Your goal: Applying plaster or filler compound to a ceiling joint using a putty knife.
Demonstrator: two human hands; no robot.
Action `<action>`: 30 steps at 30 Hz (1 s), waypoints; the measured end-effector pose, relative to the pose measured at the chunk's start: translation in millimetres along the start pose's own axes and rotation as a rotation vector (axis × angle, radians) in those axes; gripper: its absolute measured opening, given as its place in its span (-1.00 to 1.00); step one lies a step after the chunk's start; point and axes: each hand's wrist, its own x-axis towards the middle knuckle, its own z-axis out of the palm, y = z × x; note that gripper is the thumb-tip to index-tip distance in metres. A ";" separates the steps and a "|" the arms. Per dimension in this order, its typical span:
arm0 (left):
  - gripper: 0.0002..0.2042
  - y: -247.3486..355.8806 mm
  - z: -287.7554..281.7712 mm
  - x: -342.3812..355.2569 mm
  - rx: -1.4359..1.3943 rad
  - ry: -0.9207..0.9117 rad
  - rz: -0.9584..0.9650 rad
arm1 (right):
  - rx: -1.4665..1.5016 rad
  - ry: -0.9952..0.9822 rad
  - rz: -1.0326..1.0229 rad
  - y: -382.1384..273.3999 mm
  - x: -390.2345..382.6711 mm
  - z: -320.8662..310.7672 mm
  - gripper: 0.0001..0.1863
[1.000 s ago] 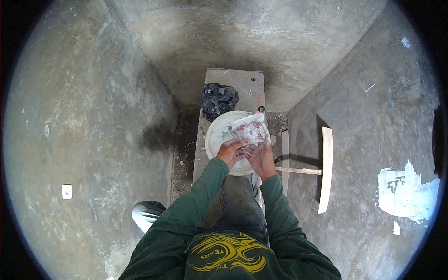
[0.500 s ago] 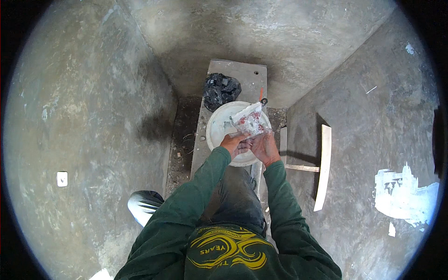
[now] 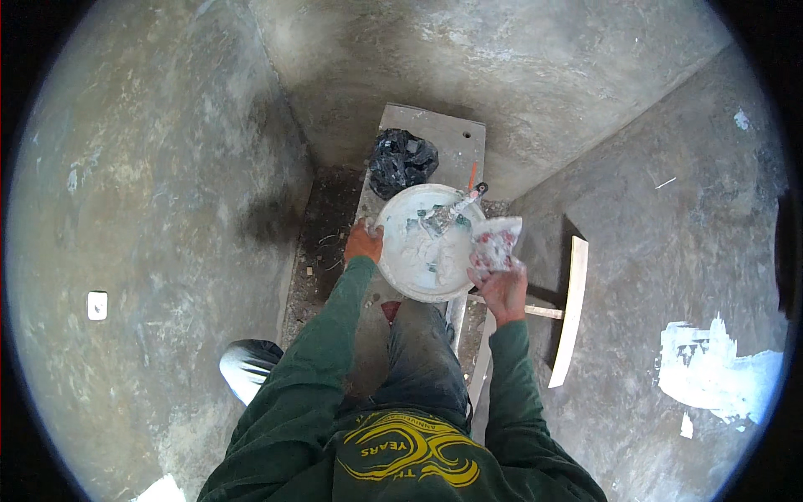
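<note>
A round white bucket (image 3: pixel 387 266) stands on the board between my knees, with white powder or paste (image 3: pixel 427 255) and dark greenish patches inside. My left hand (image 3: pixel 364 243) is at its left side, fingers curled against the rim. Beyond the rim on the right, my right hand (image 3: pixel 504 291) grips a crumpled clear plastic bag (image 3: pixel 495 241) by its lower end. Red marks and white residue show on the bag, which looks nearly flat. A scraper (image 3: pixel 439 219) rests in the bucket, its dark-tipped handle leaning over the far right rim.
Behind the bucket a black plastic bag (image 3: pixel 403 161) lies on the grey board (image 3: pixel 452 125). An orange stick (image 3: pixel 473 174) rises beside the scraper handle. To the right a pale wooden strip (image 3: pixel 570 314) leans near the wall. Bare cement walls (image 3: pixel 192 167) close in around the board.
My hands have parted from over the bucket. The left has let go of the plastic bag and moved to the left rim; the right has carried the bag right, uncovering the scraper and white contents.
</note>
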 end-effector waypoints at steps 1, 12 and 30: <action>-0.32 2.7 4.3 1.2 0.035 -0.181 -0.096 | -0.008 0.056 -0.003 0.7 -9.4 -10.9 -0.35; -0.25 -40.0 57.8 -17.8 -0.308 -0.237 -0.214 | -0.143 0.151 -0.019 4.0 -35.3 -21.0 -0.39; -0.50 -23.7 34.2 -83.2 -0.955 -0.188 -0.475 | -1.390 0.249 -0.160 17.9 -27.9 39.1 -0.49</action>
